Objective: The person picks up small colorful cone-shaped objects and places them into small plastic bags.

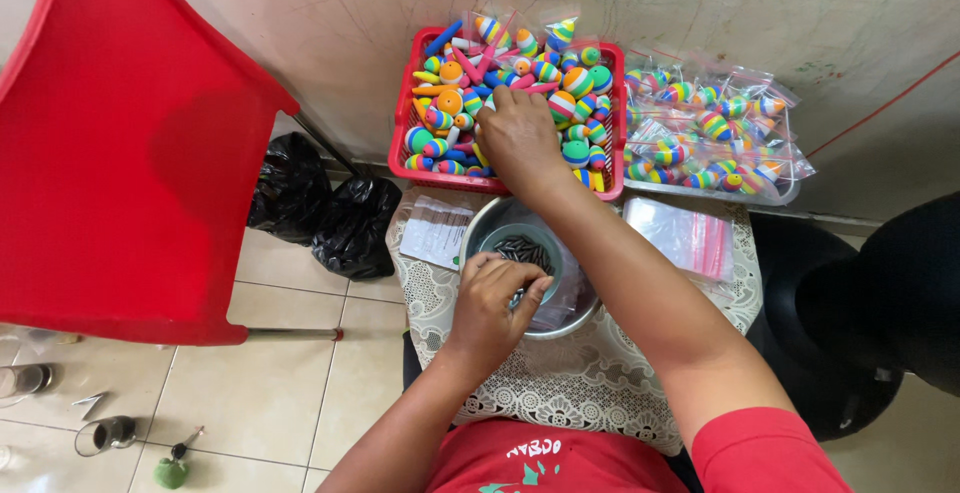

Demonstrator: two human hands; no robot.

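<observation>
Right hand (518,138), upper centre: fingers curled down among striped foam floats (575,83) in the red basket (405,118); whether they pinch one cannot be told. Left hand (492,303), centre: fingertips pressed together over the steel bowl (560,318) of small dark pieces (525,250). Bagged floats (715,133) fill a tray at upper right. Bowl sits on a lace-covered surface (600,383).
</observation>
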